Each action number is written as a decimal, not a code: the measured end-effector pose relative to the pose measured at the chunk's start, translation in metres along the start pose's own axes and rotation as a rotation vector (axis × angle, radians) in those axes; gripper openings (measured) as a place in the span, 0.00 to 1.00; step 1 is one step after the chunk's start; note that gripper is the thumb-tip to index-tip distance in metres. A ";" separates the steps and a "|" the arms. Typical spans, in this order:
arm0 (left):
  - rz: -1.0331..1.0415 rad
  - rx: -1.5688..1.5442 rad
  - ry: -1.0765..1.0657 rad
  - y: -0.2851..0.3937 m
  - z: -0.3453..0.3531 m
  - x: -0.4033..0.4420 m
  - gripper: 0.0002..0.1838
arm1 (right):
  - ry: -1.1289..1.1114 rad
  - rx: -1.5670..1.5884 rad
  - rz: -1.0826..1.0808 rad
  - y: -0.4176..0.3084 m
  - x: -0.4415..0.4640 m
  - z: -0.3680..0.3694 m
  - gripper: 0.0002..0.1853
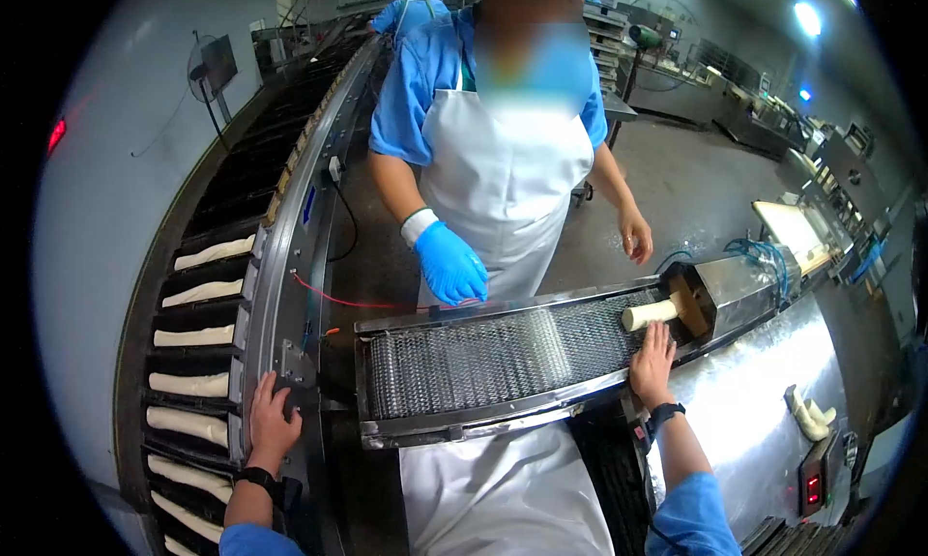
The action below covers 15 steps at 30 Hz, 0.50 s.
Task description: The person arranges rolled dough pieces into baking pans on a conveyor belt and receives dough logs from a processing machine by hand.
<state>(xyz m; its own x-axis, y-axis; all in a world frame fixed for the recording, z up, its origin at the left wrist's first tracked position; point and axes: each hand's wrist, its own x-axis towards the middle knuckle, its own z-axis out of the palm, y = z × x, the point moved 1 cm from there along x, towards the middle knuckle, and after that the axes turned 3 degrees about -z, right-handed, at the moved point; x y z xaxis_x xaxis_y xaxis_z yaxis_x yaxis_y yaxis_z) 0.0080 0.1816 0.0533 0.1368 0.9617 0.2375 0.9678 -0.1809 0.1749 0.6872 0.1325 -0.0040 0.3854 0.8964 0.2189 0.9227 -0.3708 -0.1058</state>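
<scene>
My left hand (274,416) rests on the metal side rail (261,334) of the long conveyor, fingers stretched out and holding nothing. Beside it, pale dough strips (193,336) lie one per black tray (193,358). My right hand (653,365) is open at the near edge of the short mesh conveyor (483,358), its fingertips close to a thick dough roll (650,314). Whether they touch the roll I cannot tell. The roll lies crosswise on the mesh, just outside the brownish outlet (690,305) of a metal housing (744,290).
Across the mesh belt stands a co-worker in a white apron (503,169), a blue-gloved hand (451,264) over its far edge. Dough scraps (812,418) and a scale with a red display (813,488) are on the steel table (764,382) at right. Another person works farther back.
</scene>
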 end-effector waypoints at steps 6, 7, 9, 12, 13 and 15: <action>-0.028 0.037 0.003 -0.005 0.002 0.000 0.20 | -0.031 0.094 -0.170 -0.033 0.022 -0.004 0.40; -0.034 0.028 0.001 -0.003 -0.002 0.000 0.20 | -0.050 0.086 -0.186 -0.039 0.023 -0.007 0.39; -0.045 0.017 0.002 0.000 -0.007 0.001 0.20 | -0.087 0.034 -0.189 -0.050 0.028 -0.008 0.38; -0.073 0.007 -0.023 0.006 -0.017 0.005 0.21 | -0.078 -0.046 -0.222 -0.065 0.036 -0.007 0.36; -0.077 0.010 -0.042 0.011 -0.022 0.006 0.21 | -0.085 -0.034 -0.216 -0.071 0.037 -0.006 0.35; -0.080 0.016 -0.058 0.008 -0.024 0.002 0.22 | 0.029 -0.033 -0.246 -0.083 0.036 -0.001 0.26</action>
<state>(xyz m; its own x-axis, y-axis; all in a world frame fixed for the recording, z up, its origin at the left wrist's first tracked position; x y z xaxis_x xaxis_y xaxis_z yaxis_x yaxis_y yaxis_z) 0.0112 0.1766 0.0783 0.0702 0.9834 0.1673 0.9793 -0.0998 0.1761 0.6245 0.1948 0.0139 0.1494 0.9535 0.2616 0.9885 -0.1508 -0.0148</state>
